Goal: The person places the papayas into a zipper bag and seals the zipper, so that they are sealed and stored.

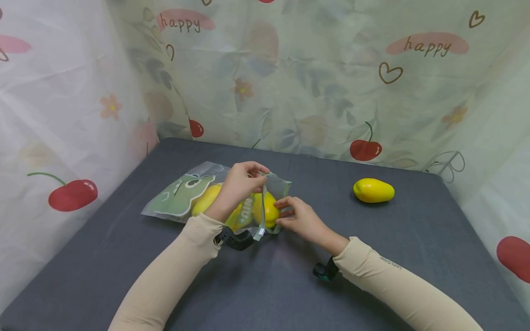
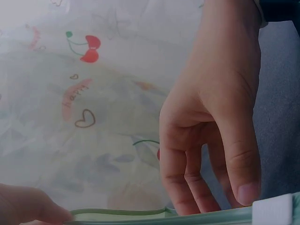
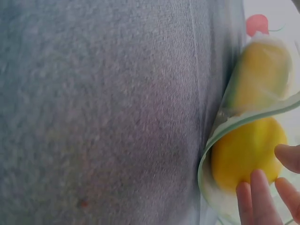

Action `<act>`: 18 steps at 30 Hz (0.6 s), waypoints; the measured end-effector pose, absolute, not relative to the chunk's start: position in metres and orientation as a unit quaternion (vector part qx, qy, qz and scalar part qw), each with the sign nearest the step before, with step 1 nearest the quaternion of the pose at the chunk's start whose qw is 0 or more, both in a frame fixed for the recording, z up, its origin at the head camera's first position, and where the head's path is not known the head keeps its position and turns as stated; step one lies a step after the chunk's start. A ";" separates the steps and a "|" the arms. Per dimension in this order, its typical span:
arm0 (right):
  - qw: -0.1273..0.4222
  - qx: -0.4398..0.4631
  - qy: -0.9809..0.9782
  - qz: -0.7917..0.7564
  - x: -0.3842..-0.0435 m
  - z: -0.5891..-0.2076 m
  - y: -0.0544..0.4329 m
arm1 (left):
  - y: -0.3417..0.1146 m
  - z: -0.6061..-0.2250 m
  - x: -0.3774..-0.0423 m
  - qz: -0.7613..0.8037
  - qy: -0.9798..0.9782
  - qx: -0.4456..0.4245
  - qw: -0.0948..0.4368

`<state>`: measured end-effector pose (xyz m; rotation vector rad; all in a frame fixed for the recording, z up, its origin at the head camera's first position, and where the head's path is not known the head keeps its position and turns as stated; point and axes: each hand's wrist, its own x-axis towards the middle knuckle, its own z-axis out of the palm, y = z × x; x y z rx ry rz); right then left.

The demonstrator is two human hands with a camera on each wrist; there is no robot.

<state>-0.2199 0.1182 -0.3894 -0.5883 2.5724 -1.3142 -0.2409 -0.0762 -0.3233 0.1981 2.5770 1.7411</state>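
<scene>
A clear zip bag (image 1: 188, 193) with a green cartoon print lies on the grey tabletop (image 1: 290, 285), left of the middle and nearer the back edge, its open mouth turned toward the right. Yellow mangoes show through the film; the one nearest the mouth (image 1: 267, 209) sits just inside the opening.

The left hand (image 1: 238, 186) reaches over the bag and pinches the upper lip of the mouth between curled fingers and thumb, lifting it. The right hand (image 1: 298, 218) has its fingers fairly straight, and the fingertips (image 3: 255, 197) touch the mango at the opening while the lower lip curves round the fruit. Another mango (image 1: 373, 190) lies alone toward the back right corner, well apart from both hands.

The bag looks thin, limp and slick, so it likely gives no support of its own and sags wherever it is not held; the stiffer zip strip along the mouth seems the surest place to grip. The mangoes look smooth, rounded and fairly weighty, apt to roll, and are best cupped around the middle.
</scene>
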 end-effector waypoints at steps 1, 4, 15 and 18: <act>0.098 -0.203 0.867 -0.445 -0.219 -0.389 0.117 | -0.076 -0.323 -0.241 0.558 0.827 0.063 0.013; 0.100 -0.215 0.862 -0.447 -0.218 -0.389 0.116 | -0.076 -0.323 -0.241 0.559 0.827 0.063 0.015; 0.121 -0.246 0.861 -0.428 -0.215 -0.386 0.111 | -0.077 -0.323 -0.239 0.564 0.823 0.066 0.014; 0.126 -0.246 0.861 -0.427 -0.215 -0.385 0.111 | -0.077 -0.323 -0.239 0.567 0.820 0.069 0.013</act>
